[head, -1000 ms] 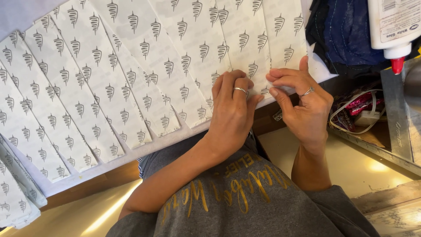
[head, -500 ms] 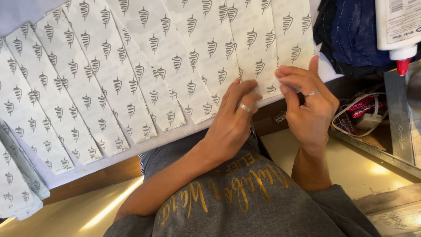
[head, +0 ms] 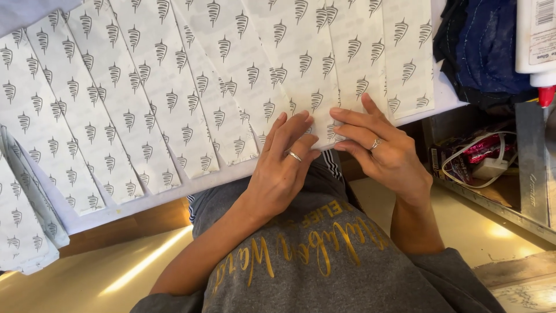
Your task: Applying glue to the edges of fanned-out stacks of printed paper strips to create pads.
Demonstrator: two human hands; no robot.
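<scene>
Both hands met at the near end of one patterned paper strip (head: 315,75), left hand (head: 284,168) and right hand (head: 385,150) fingers pinching its edge, its length running away from them.

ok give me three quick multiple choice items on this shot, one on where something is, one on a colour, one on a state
1. Where is the glue bottle?
A. top right
B. bottom left
C. on the person's lap

2. What colour is the bottle's nozzle tip?
A. green
B. red
C. black

3. What are the left hand and right hand doing?
A. hanging clear of everything
B. gripping the white cable
C. pressing fingers on the edge of a patterned strip

Answers: 1 A, the bottle stands at the frame's upper right corner. 2 B, its tip shows red. 3 C, both hands' fingertips meet at the strip's near edge.
</scene>
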